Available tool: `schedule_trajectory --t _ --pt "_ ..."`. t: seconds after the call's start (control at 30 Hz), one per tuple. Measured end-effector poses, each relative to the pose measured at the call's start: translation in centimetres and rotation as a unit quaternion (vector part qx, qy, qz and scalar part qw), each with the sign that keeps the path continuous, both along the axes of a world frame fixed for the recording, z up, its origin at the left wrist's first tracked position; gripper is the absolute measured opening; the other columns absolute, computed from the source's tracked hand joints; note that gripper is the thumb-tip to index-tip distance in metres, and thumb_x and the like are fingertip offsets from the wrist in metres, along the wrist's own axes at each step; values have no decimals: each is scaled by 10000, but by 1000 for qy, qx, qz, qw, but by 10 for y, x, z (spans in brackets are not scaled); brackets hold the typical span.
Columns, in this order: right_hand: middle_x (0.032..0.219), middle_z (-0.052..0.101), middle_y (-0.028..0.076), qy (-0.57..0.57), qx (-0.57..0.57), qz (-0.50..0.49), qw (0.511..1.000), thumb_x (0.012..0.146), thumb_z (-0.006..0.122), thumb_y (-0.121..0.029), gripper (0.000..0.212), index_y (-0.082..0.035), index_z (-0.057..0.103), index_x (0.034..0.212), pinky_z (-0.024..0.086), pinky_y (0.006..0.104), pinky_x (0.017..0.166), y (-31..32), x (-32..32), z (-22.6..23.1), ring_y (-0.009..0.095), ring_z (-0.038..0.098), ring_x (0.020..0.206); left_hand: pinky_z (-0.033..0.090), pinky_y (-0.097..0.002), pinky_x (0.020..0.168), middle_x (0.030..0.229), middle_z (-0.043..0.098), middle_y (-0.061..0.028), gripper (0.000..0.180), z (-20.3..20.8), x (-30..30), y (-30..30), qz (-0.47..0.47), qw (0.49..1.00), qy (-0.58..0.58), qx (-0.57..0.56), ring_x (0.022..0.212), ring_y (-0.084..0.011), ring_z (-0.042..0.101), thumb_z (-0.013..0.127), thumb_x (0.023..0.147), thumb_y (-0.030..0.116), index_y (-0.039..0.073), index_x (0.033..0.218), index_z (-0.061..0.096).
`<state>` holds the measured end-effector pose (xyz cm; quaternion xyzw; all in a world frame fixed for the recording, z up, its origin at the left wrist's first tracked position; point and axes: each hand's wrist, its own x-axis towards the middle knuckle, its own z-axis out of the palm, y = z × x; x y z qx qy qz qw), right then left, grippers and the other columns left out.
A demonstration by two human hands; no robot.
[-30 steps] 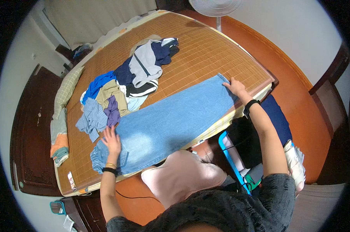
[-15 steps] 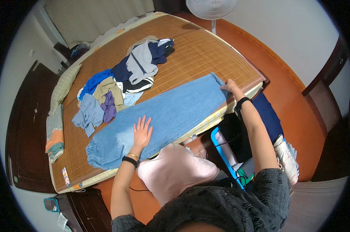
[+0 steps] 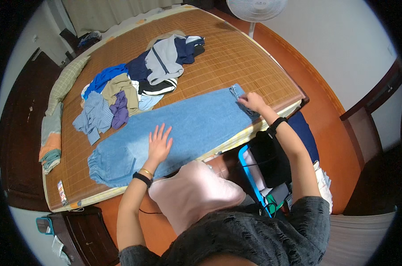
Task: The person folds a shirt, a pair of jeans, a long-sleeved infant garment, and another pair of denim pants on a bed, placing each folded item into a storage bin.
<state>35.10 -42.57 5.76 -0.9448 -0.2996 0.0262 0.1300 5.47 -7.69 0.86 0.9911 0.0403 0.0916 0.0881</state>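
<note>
Light blue jeans [image 3: 196,119] lie flat along the near side of the bed, their elastic waist to the left and the leg ends to the right. My left hand [image 3: 159,145] rests on them with fingers spread, near the seam below the pocket. At the far end my right hand [image 3: 254,102] has its fingers closed on the leg hem, which is folded back a little over the leg. The fingertips there are partly hidden by the hand. Just beyond the jeans lies a heap of clothes, with a purple garment [image 3: 120,111] and a blue striped shirt [image 3: 93,117] nearest.
A woven mat [image 3: 227,57] covers the bed. A grey jacket [image 3: 163,62] tops the heap. Pillows [image 3: 70,82] line the left side. A pink cloth [image 3: 196,190] covers my lap, and a blue-edged case [image 3: 250,170] stands to my right. A fan [image 3: 256,9] stands behind the bed.
My right hand has moved inward along the jeans, turning the leg hem back over the leg. My left hand stays flat on the denim. The whole view has shifted slightly.
</note>
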Motion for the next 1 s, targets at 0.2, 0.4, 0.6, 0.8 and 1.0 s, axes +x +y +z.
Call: schedule_trajectory --t 0.2,0.4,0.6,0.8,1.0 --pt "1496 244 65 -79 9 23 997 909 492 -371 523 -186 381 1385 263 530 1056 9 -1 -44 354 239 1353 164 -538 1092 1478 269 -93 491 1 -2 -3 4 1000 0 13 1370 -316 213 470 914 310 200 1383 372" --pt "1412 388 97 -142 105 -48 983 924 477 -348 389 -230 509 1294 294 468 1041 -1 6 -65 324 325 1302 183 -541 1085 1472 280 -96 495 3 2 -6 -3 999 -5 34 1364 -320 228 482 907 302 200 1380 375" --pt "1158 588 134 -59 95 -152 982 860 576 -386 372 -159 612 1153 437 432 877 21 -11 -34 312 532 1094 173 -543 1086 1470 286 -96 494 0 -4 1 11 1000 -10 12 1365 -324 224 470 907 318 208 1380 378" --pt "972 647 185 -8 41 -136 990 781 647 -266 471 -106 522 1206 494 436 788 22 8 -12 335 616 935 160 -537 1092 1478 274 -90 495 -2 -2 -1 -2 1000 -16 1 1369 -322 215 425 920 357 217 1391 366" --pt "1076 581 212 -71 -27 23 997 750 613 -159 417 -57 515 1143 500 439 776 71 -37 0 361 588 961 160 -534 1093 1482 265 -90 500 -9 -8 3 8 1000 -18 7 1372 -320 207 415 922 355 222 1400 349"
